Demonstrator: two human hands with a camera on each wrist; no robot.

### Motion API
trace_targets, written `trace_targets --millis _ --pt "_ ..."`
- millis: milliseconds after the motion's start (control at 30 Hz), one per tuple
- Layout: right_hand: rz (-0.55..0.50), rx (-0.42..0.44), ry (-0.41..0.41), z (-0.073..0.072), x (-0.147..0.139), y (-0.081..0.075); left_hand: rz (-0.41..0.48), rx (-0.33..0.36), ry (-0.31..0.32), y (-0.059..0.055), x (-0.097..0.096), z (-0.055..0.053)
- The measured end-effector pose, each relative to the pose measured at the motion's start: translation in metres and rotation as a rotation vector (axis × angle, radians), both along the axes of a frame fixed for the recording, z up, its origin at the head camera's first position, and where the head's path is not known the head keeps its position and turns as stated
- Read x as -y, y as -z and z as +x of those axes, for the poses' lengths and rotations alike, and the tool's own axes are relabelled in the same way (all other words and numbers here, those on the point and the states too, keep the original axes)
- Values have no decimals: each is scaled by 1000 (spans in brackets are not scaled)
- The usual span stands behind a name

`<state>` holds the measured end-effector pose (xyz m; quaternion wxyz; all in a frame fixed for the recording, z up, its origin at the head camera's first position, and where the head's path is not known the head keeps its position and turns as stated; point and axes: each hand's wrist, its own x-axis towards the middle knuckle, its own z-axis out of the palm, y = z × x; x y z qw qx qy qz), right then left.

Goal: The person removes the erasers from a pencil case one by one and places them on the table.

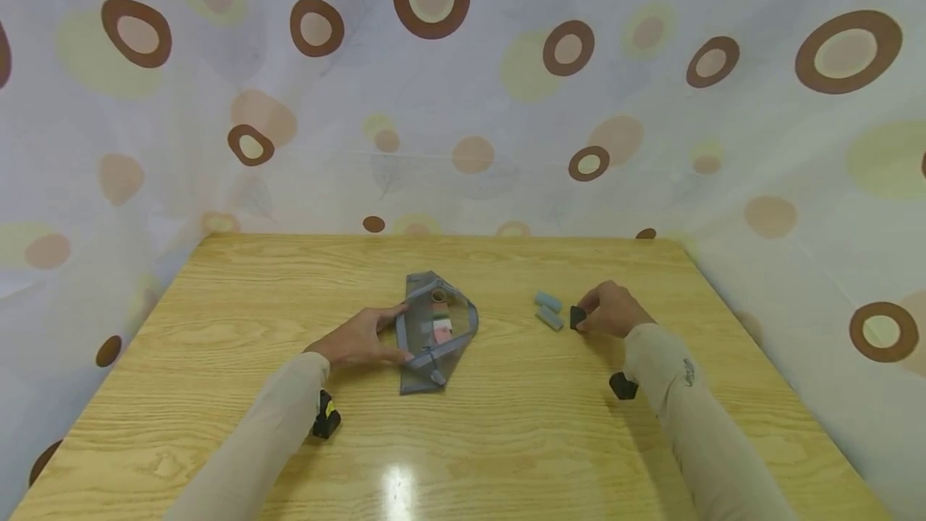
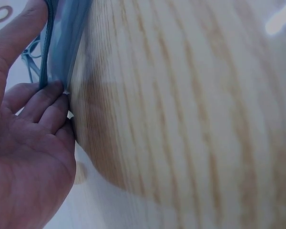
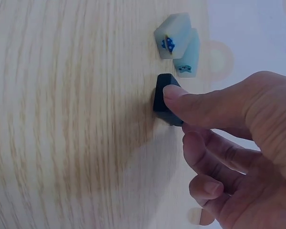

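Observation:
A grey see-through zip pouch lies with its mouth spread wide. My left hand holds its left rim, thumb and index finger set apart along the edge. In the left wrist view, the fingertips curl against the pouch beside its zip. Inside sit a small brown ring-shaped thing and pink and white block-like pieces. Over on the right, my right hand pinches a small black block between thumb and fingers, close to the tabletop. Two pale blue erasers with printed pictures lie just beyond it.
The wood-grain table runs back to a white sheet with brown and yellow circles, which also hangs at both sides. Black devices are strapped beneath both wrists. A zip pull hangs at the pouch's near corner.

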<state>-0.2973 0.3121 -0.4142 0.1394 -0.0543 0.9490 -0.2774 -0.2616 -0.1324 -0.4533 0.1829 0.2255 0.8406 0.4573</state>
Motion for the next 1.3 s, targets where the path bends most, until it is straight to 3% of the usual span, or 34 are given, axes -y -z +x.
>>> trace_targets --millis 400,800,1033,1300 --pt "75 -35 2 3 9 1 -8 -6 -4 0 2 0" --pt "71 -27 31 6 10 3 -8 -13 1 -2 2 2" --pt "94 -48 8 8 12 2 -19 -10 -11 -3 1 2" --pt "63 -193 -49 12 19 -13 -26 -10 -11 -2 1 2"
